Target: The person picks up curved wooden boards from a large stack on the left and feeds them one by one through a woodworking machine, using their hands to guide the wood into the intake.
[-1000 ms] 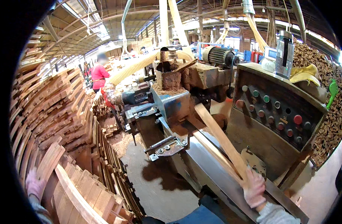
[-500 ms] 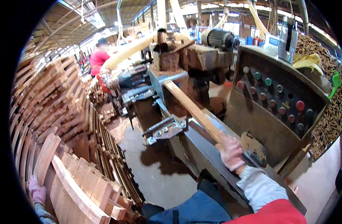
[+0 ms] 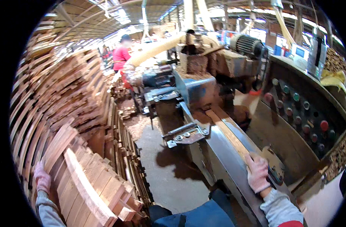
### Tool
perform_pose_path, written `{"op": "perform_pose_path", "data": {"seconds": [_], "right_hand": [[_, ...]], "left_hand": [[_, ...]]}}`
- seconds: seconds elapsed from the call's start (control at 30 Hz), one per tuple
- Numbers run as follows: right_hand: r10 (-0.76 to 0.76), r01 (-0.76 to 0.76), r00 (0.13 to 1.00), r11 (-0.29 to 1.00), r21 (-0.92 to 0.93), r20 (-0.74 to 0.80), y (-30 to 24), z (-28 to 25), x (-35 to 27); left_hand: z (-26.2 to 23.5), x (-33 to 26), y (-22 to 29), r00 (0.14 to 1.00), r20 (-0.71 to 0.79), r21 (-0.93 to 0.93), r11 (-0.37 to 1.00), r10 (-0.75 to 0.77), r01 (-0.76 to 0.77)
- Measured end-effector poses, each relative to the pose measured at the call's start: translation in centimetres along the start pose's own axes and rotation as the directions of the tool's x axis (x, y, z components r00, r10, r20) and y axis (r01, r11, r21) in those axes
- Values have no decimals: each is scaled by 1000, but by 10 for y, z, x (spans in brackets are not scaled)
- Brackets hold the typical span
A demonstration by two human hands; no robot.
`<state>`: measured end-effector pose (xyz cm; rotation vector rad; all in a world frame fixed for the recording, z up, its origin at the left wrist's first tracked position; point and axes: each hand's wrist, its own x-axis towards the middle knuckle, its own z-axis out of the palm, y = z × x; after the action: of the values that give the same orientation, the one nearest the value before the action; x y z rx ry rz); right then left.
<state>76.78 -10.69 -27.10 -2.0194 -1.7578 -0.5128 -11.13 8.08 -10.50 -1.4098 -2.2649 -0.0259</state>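
From the head view, the right hand [image 3: 257,173] presses flat on the near end of a wooden slat [image 3: 228,132], feeding it along the machine bed [image 3: 218,155]. The left hand [image 3: 41,181] rests, fingers curled, on the slat stack [image 3: 86,181]; picking a fresh slat looks next.

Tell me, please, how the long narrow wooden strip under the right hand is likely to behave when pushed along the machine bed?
The long narrow wooden strip looks straight and stiff, so it should probably slide without buckling. Lying flat on the smooth metal machine bed, it seems unlikely to roll or tip. The gloved right hand alone presses it, suggesting it is fairly light.
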Motion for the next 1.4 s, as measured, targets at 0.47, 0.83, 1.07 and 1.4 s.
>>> {"op": "perform_pose_path", "data": {"seconds": [0.47, 0.83, 1.07, 1.4], "right_hand": [[-483, 575, 814, 596, 561, -322, -196, -43, 115], [59, -137, 975, 917, 374, 213, -75, -104, -89], [313, -295, 911, 950, -105, 270, -19, -92, -123], [264, -210, 947, 939, 271, -182, -8, 86, 121]], "left_hand": [[-220, -136, 271, 277, -481, 137, 383, 832, -913], [-174, -34, 246, 553, -457, -61, 596, 697, -801], [-90, -14, 20, 993, 77, 96, 992, -93, 86], [-29, -10, -22, 995, 25, 219, 971, -99, 91]]}}
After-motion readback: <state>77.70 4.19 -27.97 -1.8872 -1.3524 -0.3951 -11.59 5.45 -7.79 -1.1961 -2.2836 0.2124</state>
